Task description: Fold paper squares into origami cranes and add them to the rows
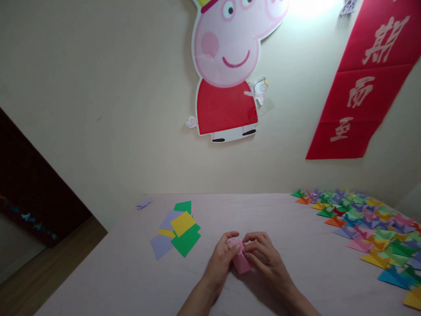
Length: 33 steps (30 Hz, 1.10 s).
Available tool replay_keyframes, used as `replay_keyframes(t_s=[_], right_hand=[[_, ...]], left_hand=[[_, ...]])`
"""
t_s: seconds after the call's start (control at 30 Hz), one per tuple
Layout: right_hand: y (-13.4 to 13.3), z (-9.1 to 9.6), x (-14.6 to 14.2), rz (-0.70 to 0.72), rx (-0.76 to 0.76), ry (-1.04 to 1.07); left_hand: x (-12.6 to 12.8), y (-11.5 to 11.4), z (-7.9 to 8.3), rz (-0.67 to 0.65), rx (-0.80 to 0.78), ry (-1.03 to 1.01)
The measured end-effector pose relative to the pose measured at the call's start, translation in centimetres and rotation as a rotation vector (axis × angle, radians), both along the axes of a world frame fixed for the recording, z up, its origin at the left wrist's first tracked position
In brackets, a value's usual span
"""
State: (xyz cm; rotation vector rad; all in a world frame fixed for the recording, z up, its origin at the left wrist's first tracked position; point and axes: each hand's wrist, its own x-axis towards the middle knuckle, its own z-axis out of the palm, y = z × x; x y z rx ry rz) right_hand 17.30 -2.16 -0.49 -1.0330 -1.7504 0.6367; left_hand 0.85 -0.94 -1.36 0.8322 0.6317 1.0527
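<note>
A partly folded piece of pink paper (242,264) is between my two hands, low in the middle of the view. My left hand (221,256) grips its left side, with the thumb lying on top of the paper. From the right, my right hand (265,256) pinches the upper part, fingers curled and tips against the paper. Creases show on the pink surface; its upper edge is partly covered by my fingers.
Loose square sheets in green, yellow (183,224) and purple lie left of my hands. Several rows of folded paper figures (362,219) fill the right side. A small purple folded piece (144,204) lies far left. Behind the surface stands a wall with a cartoon pig cutout (226,105) and a red banner (358,87).
</note>
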Motion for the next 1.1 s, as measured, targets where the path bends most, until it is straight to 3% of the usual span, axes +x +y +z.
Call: replay_keyframes(t_s=[0.17, 0.37, 0.47, 0.6, 0.7, 1.1], right_hand=[[-0.1, 0.2, -0.3, 0.016, -0.086, 0.084], [-0.1, 0.5, -0.6, 0.164, -0.23, 0.266], [0.1, 0.2, -0.5, 0.121, -0.225, 0.255], [0.2, -0.1, -0.5, 0.0, -0.179, 0.219], [0.3, 0.0, -0.5, -0.031, -0.159, 0.206], [0.5, -1.3, -0.3, -0.11, -0.219, 0.274]], left_hand=[[-0.1, 0.0, 0.5, -0.028, 0.01, -0.041], [-0.2, 0.1, 0.5, -0.084, 0.011, 0.004], [-0.1, -0.1, 0.3, 0.022, 0.127, 0.218], [-0.3, -0.6, 0.7, 0.272, 0.446, 0.583], [-0.4, -0.8, 1.3, 0.33, 0.582, 0.748], [-0.4, -0.6, 1.4, 0.38, 0.533, 0.765]])
